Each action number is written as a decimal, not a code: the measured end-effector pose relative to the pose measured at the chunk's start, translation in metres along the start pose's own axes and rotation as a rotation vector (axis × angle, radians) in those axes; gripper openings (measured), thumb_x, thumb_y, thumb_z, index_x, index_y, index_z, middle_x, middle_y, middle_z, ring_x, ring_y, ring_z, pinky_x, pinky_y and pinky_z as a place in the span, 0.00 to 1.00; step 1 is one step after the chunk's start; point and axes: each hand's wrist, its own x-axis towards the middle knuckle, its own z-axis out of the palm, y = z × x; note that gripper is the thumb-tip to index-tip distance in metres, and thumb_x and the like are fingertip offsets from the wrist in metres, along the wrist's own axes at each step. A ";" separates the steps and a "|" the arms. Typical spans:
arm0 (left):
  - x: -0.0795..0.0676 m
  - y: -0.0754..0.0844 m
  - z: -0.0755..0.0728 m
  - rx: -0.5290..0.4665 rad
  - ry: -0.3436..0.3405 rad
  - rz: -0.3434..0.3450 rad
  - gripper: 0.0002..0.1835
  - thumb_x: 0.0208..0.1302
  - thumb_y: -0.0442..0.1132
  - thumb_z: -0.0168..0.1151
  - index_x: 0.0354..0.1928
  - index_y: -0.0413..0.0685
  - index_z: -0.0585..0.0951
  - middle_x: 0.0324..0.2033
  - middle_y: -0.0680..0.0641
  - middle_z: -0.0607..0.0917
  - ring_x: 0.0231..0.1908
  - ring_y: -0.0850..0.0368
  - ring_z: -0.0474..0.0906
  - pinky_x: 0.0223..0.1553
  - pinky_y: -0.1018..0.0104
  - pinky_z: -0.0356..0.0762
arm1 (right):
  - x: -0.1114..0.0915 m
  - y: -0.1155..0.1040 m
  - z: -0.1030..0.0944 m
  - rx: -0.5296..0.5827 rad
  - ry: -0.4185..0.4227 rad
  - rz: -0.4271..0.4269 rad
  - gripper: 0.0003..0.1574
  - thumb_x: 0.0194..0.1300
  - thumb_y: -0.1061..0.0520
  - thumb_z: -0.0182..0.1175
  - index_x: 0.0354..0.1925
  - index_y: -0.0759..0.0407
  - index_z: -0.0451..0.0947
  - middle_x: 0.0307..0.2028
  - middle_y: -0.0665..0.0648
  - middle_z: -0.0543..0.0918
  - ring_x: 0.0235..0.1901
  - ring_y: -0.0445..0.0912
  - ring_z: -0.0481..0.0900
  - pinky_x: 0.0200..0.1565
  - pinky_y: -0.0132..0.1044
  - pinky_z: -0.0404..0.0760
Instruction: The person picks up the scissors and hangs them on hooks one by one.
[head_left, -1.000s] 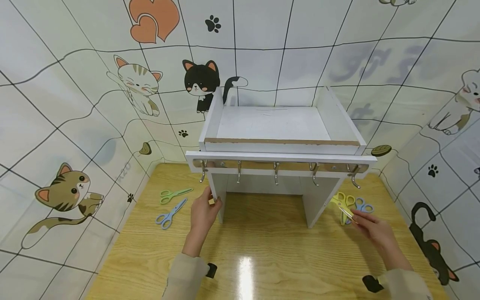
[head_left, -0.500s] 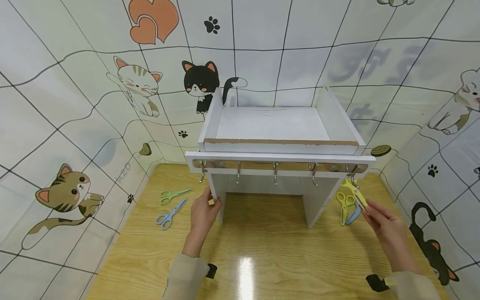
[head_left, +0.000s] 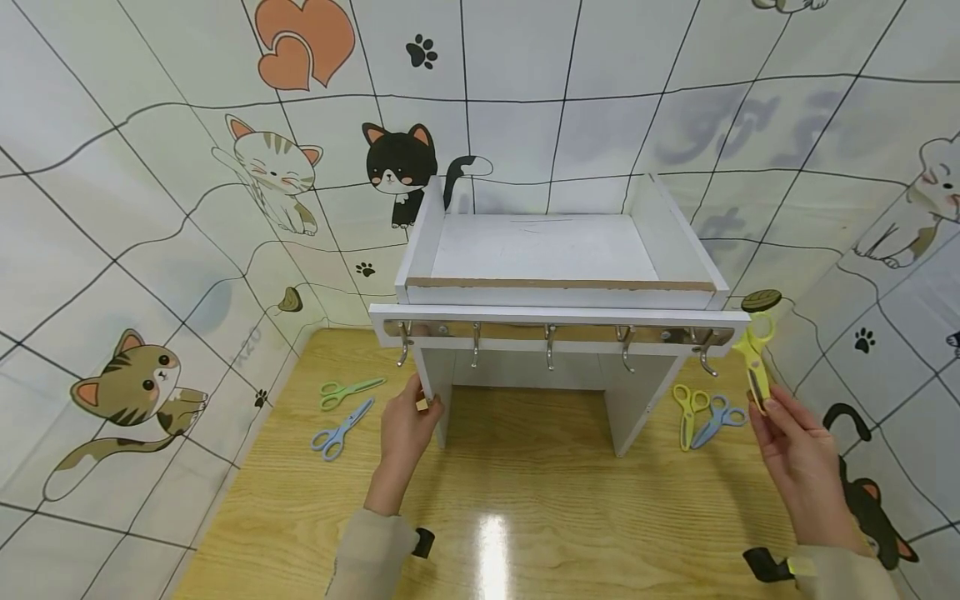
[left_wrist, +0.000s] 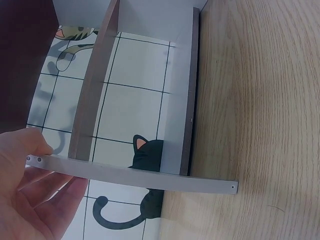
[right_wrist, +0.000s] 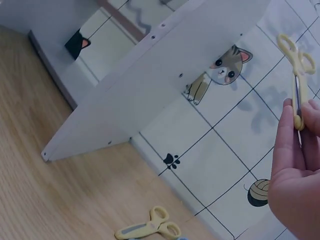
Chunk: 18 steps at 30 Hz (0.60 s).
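Observation:
My left hand [head_left: 407,429] grips the front edge of the left side panel [head_left: 442,392] of a white shelf; in the left wrist view its thumb [left_wrist: 32,141] and fingers lie on either side of the panel's edge. Off to the right, my right hand [head_left: 802,467] pinches yellow scissors [head_left: 753,358] by the blade end, handles up, in the air beside the shelf. Below them on the table lie a second pair of yellow scissors [head_left: 687,417] and blue scissors [head_left: 717,421].
The white shelf [head_left: 555,315] stands mid-table with an open top tray and a front rail bearing several metal hooks [head_left: 551,346]. Left of it lie green scissors [head_left: 351,392] and blue scissors [head_left: 343,429]. A cat-patterned tile wall [head_left: 525,133] closes the back and sides.
My right hand has lifted the yellow scissors up and to the right, away from the other scissors, turning their handles upward. The left hand stays on the panel.

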 end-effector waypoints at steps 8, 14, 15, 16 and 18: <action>0.000 0.000 0.000 -0.009 0.001 -0.013 0.20 0.62 0.34 0.63 0.58 0.47 0.78 0.48 0.39 0.88 0.42 0.42 0.89 0.37 0.51 0.89 | -0.007 -0.003 0.010 0.171 -0.157 -0.057 0.24 0.71 0.77 0.42 0.52 0.70 0.82 0.46 0.66 0.88 0.44 0.56 0.89 0.45 0.40 0.88; 0.000 0.000 0.000 -0.015 -0.001 -0.016 0.20 0.62 0.34 0.62 0.57 0.47 0.78 0.48 0.38 0.88 0.42 0.42 0.89 0.37 0.51 0.88 | -0.013 -0.002 0.021 0.222 -0.273 -0.067 0.25 0.73 0.76 0.37 0.49 0.73 0.82 0.44 0.69 0.87 0.44 0.59 0.88 0.45 0.43 0.89; 0.000 0.000 0.000 -0.016 -0.002 -0.016 0.20 0.62 0.33 0.62 0.57 0.47 0.78 0.48 0.38 0.88 0.42 0.42 0.89 0.38 0.51 0.88 | -0.013 -0.001 0.022 0.230 -0.303 -0.064 0.26 0.73 0.76 0.36 0.49 0.74 0.82 0.45 0.70 0.87 0.44 0.59 0.88 0.45 0.44 0.89; 0.000 0.001 -0.001 -0.016 -0.002 -0.015 0.20 0.62 0.33 0.62 0.57 0.46 0.78 0.48 0.38 0.88 0.43 0.42 0.89 0.38 0.51 0.88 | -0.014 -0.001 0.023 0.242 -0.334 -0.052 0.26 0.73 0.76 0.35 0.50 0.74 0.81 0.45 0.71 0.86 0.45 0.60 0.87 0.46 0.44 0.88; 0.000 0.001 0.000 -0.018 -0.003 -0.015 0.20 0.62 0.33 0.62 0.57 0.46 0.78 0.48 0.39 0.88 0.43 0.42 0.89 0.38 0.51 0.88 | -0.015 0.000 0.024 0.250 -0.409 -0.028 0.27 0.74 0.76 0.33 0.50 0.75 0.81 0.46 0.71 0.86 0.47 0.61 0.87 0.47 0.45 0.88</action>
